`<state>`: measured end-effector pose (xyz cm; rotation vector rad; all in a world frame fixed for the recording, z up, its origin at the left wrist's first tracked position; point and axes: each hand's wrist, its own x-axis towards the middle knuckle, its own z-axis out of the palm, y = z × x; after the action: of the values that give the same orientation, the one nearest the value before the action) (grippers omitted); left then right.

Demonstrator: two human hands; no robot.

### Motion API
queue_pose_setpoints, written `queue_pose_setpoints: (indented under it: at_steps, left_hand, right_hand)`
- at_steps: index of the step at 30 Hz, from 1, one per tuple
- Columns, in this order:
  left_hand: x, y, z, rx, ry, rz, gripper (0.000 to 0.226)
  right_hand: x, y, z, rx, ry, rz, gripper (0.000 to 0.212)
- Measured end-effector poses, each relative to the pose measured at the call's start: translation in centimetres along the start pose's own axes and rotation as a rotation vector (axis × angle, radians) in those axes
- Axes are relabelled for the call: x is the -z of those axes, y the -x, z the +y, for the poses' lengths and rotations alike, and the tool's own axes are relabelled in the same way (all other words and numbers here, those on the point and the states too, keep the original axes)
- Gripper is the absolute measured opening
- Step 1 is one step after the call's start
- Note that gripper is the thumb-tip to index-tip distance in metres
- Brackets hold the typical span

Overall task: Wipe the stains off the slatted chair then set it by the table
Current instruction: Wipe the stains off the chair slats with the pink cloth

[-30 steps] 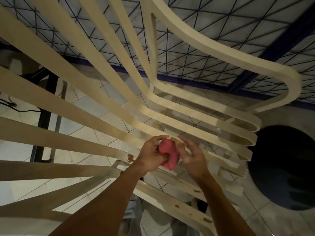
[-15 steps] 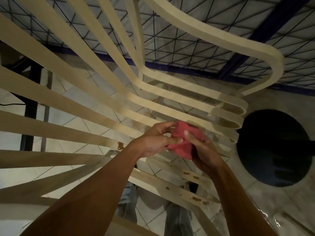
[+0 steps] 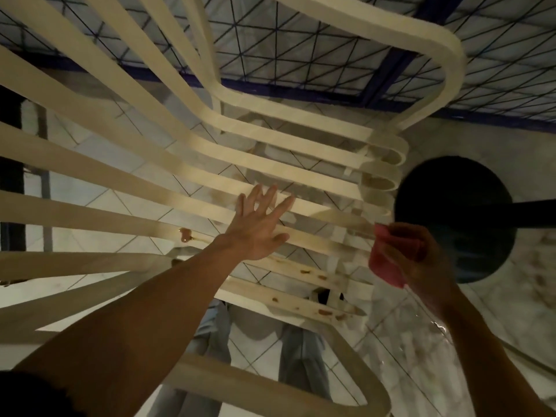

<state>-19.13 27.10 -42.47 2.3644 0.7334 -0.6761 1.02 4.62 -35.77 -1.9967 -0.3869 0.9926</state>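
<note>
Both your forearms (image 3: 156,308) are bare up to the elbows, your left hand (image 3: 255,233) and right hand (image 3: 421,260) bare too; your legs wear light grey trousers (image 3: 301,359).

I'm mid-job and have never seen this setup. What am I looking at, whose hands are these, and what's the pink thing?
There is no machine here. A person works with two bare hands, filmed by one wide-angle camera worn on their head and looking down. The pale curved strips are the slatted chair, seen from above, with the floor showing beyond it. The left hand is spread open over the slats; I cannot tell whether it touches them. The right hand grips a pink cloth. Brown stains dot the nearer slats.
</note>
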Motion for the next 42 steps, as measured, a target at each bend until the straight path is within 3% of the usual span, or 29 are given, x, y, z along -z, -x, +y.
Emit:
queue_pose_setpoints:
  at_steps: [2,6,10,15,18,24,35,42]
  left_hand:
    - [-0.6,0.0,-0.1,0.001,-0.021,-0.005,0.076]
    - [-0.9,-0.2,-0.1,0.001,-0.018,0.002,0.073]
    - [-0.8,-0.1,0.0,0.007,0.015,-0.019,0.071]
    - [-0.8,-0.1,0.1,0.018,0.027,-0.035,0.071]
    - [-1.1,-0.1,0.0,0.009,0.037,-0.036,0.071]
    - [-1.2,-0.1,-0.4,-0.012,0.06,-0.054,0.075]
    - [-1.5,-0.3,-0.7,-0.027,0.042,-0.061,0.076]
    - [-1.5,-0.2,-0.6,-0.029,0.047,-0.078,0.076]
  right_hand:
    - [0.2,1.1,1.6,-0.06,0.038,-0.049,0.036]
    - [-1.4,3.2,4.6,0.038,0.366,-0.033,0.02]
    - [-4.3,5.1,5.6,0.05,0.277,-0.022,0.033]
    - [-4.5,5.0,6.4,0.148,0.467,-0.048,0.041]
    - [-4.2,5.1,5.9,0.097,0.44,-0.09,0.051]
    - [-3.8,4.3,5.8,0.061,0.393,-0.056,0.016]
    - [-5.4,4.6,6.0,-0.086,0.226,-0.019,0.021]
    - [-6.8,4.5,7.3,-0.125,0.293,0.061,0.022]
